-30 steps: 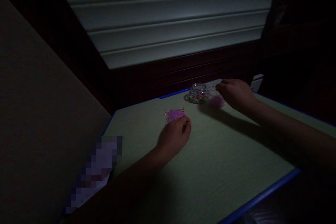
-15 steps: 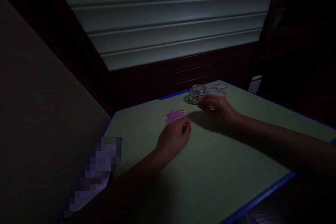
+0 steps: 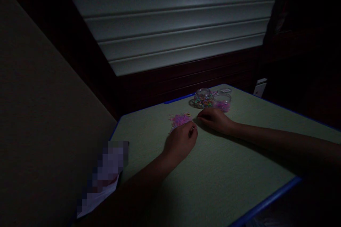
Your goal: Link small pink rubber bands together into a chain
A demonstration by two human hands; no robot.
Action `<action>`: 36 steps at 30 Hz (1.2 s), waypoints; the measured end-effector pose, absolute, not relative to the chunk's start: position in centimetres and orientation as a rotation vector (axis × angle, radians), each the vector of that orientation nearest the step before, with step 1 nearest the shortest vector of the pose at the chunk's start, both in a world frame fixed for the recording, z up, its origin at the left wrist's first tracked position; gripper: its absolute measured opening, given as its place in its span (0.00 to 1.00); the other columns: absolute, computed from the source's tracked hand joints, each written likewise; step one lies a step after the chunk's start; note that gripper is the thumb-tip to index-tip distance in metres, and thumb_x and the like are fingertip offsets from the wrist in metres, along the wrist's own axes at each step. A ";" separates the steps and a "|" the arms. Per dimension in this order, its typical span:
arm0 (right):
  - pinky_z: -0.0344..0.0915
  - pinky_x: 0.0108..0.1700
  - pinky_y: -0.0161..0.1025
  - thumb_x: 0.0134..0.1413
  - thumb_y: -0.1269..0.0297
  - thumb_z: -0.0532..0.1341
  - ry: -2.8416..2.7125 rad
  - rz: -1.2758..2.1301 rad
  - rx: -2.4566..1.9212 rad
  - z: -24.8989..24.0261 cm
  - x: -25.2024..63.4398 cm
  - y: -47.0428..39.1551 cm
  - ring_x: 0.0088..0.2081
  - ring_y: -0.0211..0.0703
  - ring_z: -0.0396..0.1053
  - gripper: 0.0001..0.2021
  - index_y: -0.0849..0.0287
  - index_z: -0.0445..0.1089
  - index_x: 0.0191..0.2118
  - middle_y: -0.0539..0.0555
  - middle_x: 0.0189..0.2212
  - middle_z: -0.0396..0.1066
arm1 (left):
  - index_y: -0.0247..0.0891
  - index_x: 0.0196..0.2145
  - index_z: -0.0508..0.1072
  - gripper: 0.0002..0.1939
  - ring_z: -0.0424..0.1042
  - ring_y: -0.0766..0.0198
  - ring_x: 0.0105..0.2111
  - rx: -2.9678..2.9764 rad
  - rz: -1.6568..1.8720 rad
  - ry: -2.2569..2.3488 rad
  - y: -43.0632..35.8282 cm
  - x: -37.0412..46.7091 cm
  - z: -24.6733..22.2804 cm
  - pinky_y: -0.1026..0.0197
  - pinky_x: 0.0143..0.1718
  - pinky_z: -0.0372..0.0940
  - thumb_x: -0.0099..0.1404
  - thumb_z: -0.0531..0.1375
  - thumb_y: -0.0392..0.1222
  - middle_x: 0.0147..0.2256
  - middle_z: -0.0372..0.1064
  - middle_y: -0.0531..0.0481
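Observation:
A loose pile of tiny pink and purple pieces (image 3: 181, 119), with a few yellow ones, lies on the pale green table (image 3: 229, 170). My left hand (image 3: 182, 141) rests at the near edge of the pile, its fingers curled together; whatever they hold is hidden. Just right of the pile, my right hand (image 3: 214, 120) is low over the table with thumb and fingers pinched. Anything in that pinch is too small and dark to see. Behind it stand a clear jar of small multicoloured rings (image 3: 201, 99) and a clear tub with pink pieces (image 3: 222, 103).
A clear lid with a white label (image 3: 226, 91) lies near the table's back corner. At the left edge is a blurred-out flat item (image 3: 109, 173). A wall panel (image 3: 37, 88) borders the left side, and a slatted shutter (image 3: 181, 17) rises beyond the table.
My right hand has moved from beside the ring jar toward me and slightly left, closer to the pile, uncovering the pink tub. My left hand stays at the pile. The view has shifted slightly.

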State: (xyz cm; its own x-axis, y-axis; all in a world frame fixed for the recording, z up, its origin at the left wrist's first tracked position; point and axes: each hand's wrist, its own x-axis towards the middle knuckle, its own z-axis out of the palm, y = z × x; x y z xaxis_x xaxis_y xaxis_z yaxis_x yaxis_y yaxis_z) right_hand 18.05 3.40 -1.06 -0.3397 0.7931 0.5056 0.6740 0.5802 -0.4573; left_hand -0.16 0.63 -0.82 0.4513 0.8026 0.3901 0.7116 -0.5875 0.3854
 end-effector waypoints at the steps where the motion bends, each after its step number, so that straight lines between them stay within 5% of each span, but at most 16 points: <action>1: 0.59 0.33 0.34 0.50 0.65 0.54 -2.097 0.237 -1.202 -1.2 18.0 3.7 0.30 0.38 0.65 0.10 0.63 0.70 0.33 0.54 0.28 0.70 | 0.39 0.31 0.67 0.11 0.62 0.69 0.23 2.532 0.818 1.335 0.6 -0.2 -0.8 0.67 0.25 0.54 0.61 0.47 0.43 0.25 0.66 0.53; 18: 0.57 0.32 0.32 0.52 0.60 0.54 -2.205 0.188 -1.238 -0.7 16.5 3.8 0.31 0.37 0.65 0.16 0.59 0.66 0.46 0.54 0.32 0.68 | 0.39 0.31 0.68 0.10 0.62 0.69 0.23 2.538 0.828 1.310 0.5 0.0 -0.5 0.67 0.25 0.54 0.61 0.48 0.42 0.27 0.67 0.52; 36: 0.57 0.35 0.32 0.50 0.64 0.54 -2.259 0.062 -1.306 -0.9 16.2 4.1 0.34 0.39 0.66 0.11 0.59 0.70 0.38 0.55 0.34 0.68 | 0.40 0.32 0.68 0.10 0.62 0.69 0.23 2.545 0.814 1.315 0.5 -0.1 -0.5 0.67 0.24 0.53 0.61 0.47 0.42 0.27 0.66 0.53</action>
State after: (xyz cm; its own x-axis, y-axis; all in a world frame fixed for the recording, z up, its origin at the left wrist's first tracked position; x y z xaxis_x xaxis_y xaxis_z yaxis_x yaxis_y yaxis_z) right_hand 16.22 4.08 -0.95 -0.3961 0.8184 0.4163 0.7943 0.5329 -0.2917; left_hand -0.07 0.46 -0.52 0.4642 0.7942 0.3922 0.7054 -0.5993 0.3785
